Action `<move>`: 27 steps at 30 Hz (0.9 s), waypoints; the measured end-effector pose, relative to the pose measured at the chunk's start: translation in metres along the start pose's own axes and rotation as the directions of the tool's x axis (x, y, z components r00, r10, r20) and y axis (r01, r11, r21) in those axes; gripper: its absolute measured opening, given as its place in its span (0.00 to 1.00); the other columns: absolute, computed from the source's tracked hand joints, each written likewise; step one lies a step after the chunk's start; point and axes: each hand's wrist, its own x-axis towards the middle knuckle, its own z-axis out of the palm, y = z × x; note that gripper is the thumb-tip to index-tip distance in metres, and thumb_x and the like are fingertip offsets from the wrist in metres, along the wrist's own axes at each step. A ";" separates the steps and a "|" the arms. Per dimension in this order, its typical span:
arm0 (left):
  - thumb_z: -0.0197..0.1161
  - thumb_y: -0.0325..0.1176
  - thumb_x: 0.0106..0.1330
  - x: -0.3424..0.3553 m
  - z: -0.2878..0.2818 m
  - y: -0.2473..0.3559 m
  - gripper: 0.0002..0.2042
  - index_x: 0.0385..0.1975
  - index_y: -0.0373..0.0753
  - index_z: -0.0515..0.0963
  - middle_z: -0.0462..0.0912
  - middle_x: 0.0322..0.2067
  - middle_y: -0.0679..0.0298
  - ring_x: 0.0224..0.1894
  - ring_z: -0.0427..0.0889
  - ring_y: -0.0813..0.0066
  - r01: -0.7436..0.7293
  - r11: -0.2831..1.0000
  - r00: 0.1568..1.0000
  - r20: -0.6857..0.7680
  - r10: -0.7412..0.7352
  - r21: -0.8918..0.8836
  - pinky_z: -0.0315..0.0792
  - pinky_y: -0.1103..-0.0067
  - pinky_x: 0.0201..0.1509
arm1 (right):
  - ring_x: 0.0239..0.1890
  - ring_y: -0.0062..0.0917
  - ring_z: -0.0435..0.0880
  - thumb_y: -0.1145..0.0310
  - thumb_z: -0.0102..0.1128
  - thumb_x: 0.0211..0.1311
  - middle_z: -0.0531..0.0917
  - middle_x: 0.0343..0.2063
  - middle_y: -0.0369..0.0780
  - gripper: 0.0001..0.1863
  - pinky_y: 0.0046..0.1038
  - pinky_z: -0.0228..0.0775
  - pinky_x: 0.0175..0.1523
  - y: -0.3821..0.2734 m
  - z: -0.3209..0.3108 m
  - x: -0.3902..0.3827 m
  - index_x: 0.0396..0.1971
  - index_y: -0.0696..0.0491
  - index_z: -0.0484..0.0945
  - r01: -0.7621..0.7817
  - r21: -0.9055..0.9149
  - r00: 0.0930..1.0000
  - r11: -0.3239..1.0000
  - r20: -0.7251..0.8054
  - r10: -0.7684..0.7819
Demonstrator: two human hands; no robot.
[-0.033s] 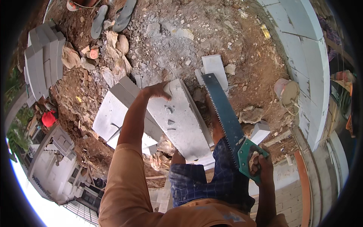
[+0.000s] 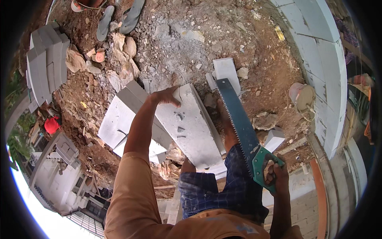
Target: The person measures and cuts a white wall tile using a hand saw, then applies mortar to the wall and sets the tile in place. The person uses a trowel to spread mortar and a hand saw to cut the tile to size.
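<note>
My left hand (image 2: 167, 96) grips the far end of a pale lightweight concrete block (image 2: 193, 129), thumb on its upper face and fingers over the edge. The block slants between my legs and has a few dark chips in its face. In my right hand (image 2: 278, 177), closed round the green handle, is a hand saw (image 2: 237, 115). Its blade points up and away to the left, toothed edge facing the block but apart from it. Left of the gripped block lies another pale block (image 2: 117, 117), partly behind my left forearm.
Offcuts (image 2: 227, 73) and a smaller block piece (image 2: 273, 138) lie on the rubble ground. A bucket (image 2: 301, 96) stands by a pale block wall (image 2: 324, 59) at right. Stacked blocks (image 2: 47, 59) are far left; sandals (image 2: 105, 23) and torn paper (image 2: 123, 59) lie ahead.
The saw blade has shifted very slightly right and nearer. The left hand and the block stay in place.
</note>
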 end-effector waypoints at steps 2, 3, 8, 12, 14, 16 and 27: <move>0.83 0.50 0.37 -0.021 0.013 0.003 0.58 0.70 0.35 0.57 0.69 0.64 0.46 0.67 0.68 0.53 -0.002 0.973 0.996 -0.086 0.022 0.231 0.61 0.65 0.71 | 0.20 0.20 0.75 0.71 0.53 0.70 0.74 0.26 0.36 0.28 0.24 0.72 0.21 0.001 -0.014 -0.012 0.67 0.47 0.58 0.032 0.031 0.999 0.999 0.043 -0.033; 0.82 0.52 0.38 -0.026 0.015 0.005 0.59 0.70 0.34 0.56 0.68 0.64 0.46 0.68 0.67 0.51 -0.035 0.977 0.999 -0.012 0.039 0.210 0.61 0.63 0.72 | 0.20 0.20 0.75 0.70 0.54 0.70 0.74 0.26 0.35 0.28 0.24 0.73 0.21 0.001 -0.021 -0.015 0.67 0.48 0.58 0.063 0.008 0.997 0.998 0.049 -0.063; 0.80 0.56 0.38 -0.116 0.080 0.046 0.59 0.70 0.33 0.56 0.66 0.63 0.43 0.68 0.65 0.46 0.027 0.924 0.965 -0.252 0.076 0.381 0.62 0.61 0.72 | 0.21 0.20 0.75 0.68 0.56 0.70 0.72 0.25 0.33 0.19 0.23 0.72 0.22 0.020 -0.047 -0.036 0.59 0.52 0.68 0.032 0.057 0.990 0.998 0.132 -0.040; 0.78 0.58 0.40 -0.190 0.124 0.078 0.59 0.70 0.34 0.54 0.67 0.61 0.46 0.66 0.65 0.45 0.102 0.912 0.952 -0.305 0.026 0.396 0.60 0.56 0.72 | 0.21 0.18 0.75 0.66 0.59 0.69 0.72 0.23 0.32 0.12 0.23 0.72 0.23 0.026 -0.031 -0.045 0.48 0.51 0.72 0.092 0.031 0.983 0.995 0.160 -0.096; 0.78 0.57 0.40 -0.244 0.156 0.102 0.58 0.69 0.35 0.54 0.64 0.62 0.45 0.68 0.63 0.47 0.118 0.911 0.947 -0.322 0.018 0.396 0.59 0.59 0.74 | 0.21 0.17 0.75 0.66 0.61 0.69 0.71 0.22 0.31 0.09 0.23 0.71 0.23 0.027 -0.041 -0.051 0.42 0.51 0.72 0.142 -0.039 0.968 0.989 0.217 -0.130; 0.77 0.56 0.41 -0.294 0.189 0.118 0.57 0.70 0.36 0.53 0.64 0.61 0.45 0.67 0.65 0.47 0.155 0.918 0.926 -0.378 -0.006 0.366 0.61 0.59 0.73 | 0.19 0.18 0.74 0.64 0.62 0.68 0.72 0.20 0.32 0.10 0.24 0.70 0.23 0.008 -0.037 -0.072 0.34 0.51 0.71 0.174 -0.117 0.971 0.978 0.188 -0.150; 0.77 0.58 0.41 -0.463 0.272 0.105 0.61 0.70 0.26 0.52 0.66 0.62 0.40 0.65 0.68 0.45 0.298 0.948 0.647 -0.754 -0.114 0.113 0.64 0.61 0.71 | 0.18 0.18 0.72 0.63 0.62 0.67 0.73 0.21 0.33 0.15 0.23 0.69 0.23 -0.004 -0.025 -0.195 0.45 0.56 0.71 0.389 -0.197 0.860 0.900 0.427 -0.278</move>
